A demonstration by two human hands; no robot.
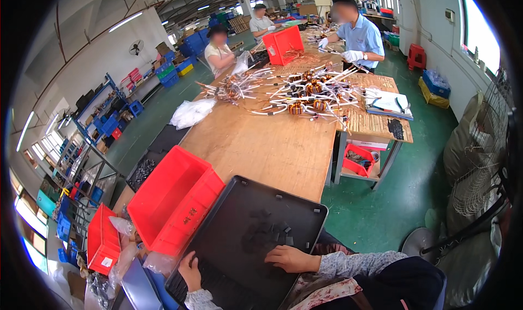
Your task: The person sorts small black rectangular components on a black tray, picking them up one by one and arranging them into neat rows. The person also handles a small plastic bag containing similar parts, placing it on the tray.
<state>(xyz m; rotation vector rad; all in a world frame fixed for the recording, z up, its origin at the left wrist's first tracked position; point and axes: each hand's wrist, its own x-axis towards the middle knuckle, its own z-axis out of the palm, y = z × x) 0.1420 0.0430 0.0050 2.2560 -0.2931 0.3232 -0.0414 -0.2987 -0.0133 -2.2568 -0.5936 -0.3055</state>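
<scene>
A large black tray (234,217) lies before me on the near end of the table. Small black blocks (264,233) are heaped loosely in its middle. Many more black pieces (220,288) seem to sit in close rows in the tray's lower left part. My right hand (294,259) is at the near edge of the loose heap, fingers bent and together; what lies under the fingertips is hidden. By the tray's left edge, next to the rows, is my left hand (190,272). Its fingers are curled toward the thumb, and anything between them is too small to make out.
Left of the tray stands a red bin (174,201), with a smaller red bin (103,242) beyond it. Wired copper coils (310,92) pile up farther along the table (261,152). A co-worker in blue (362,37) stands at far right; two others are at far left.
</scene>
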